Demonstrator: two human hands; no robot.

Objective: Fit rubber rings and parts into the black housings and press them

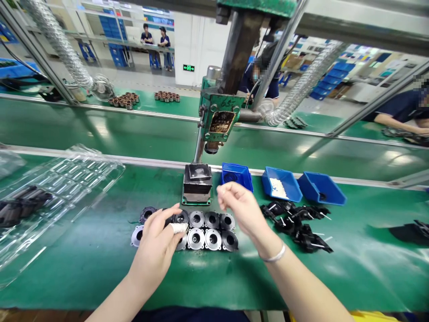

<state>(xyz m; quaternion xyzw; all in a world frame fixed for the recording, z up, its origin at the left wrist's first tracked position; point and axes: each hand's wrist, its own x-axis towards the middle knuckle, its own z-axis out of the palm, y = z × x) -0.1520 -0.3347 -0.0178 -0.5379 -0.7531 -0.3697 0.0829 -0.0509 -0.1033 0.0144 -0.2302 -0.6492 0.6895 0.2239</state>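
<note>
Green table (83, 268) spreads before us, a bench press (219, 117) rising from its far side. Nearer us lie flanged round housings (212, 239) in two rows, their long axis running left to right. Our left grip (159, 239) is the nearer one, curved over the rows' left end; its fingers hide whatever it may hold, so we cannot tell. Our right grip (241, 205) hangs beyond their right end, beside a blue bin (247, 178), fingertips drawn together, perhaps around something too small to make out.
</note>
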